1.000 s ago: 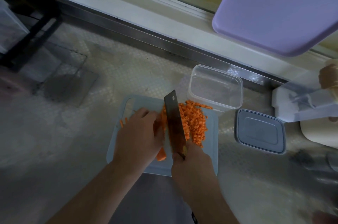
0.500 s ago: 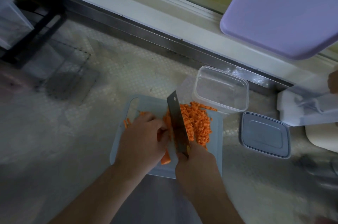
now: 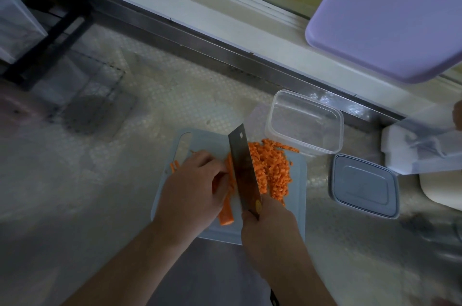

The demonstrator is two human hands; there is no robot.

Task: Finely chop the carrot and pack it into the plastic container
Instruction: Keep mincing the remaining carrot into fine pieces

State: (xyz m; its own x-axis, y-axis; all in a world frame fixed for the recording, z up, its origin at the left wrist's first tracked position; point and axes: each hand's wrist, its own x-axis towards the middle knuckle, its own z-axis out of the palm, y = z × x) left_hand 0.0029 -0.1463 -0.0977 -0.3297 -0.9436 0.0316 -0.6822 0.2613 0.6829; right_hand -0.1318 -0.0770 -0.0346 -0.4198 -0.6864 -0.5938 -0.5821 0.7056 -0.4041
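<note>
On a pale blue cutting board, my left hand holds down a bundle of carrot strips with curled fingers. My right hand grips the handle of a cleaver, whose blade stands just right of my left fingertips. A heap of finely chopped carrot lies to the right of the blade. The clear plastic container stands behind the board's far right corner with nothing in it. Its grey lid lies flat to the right of the board.
A few loose carrot bits lie at the board's left edge. A lilac board leans at the upper right. A white box stands at the right, a wire rack at the left. A metal rail runs along the back.
The view has shifted slightly. The cleaver has stayed beside my left fingertips over the carrot strips, and the chopped heap and container have not moved.
</note>
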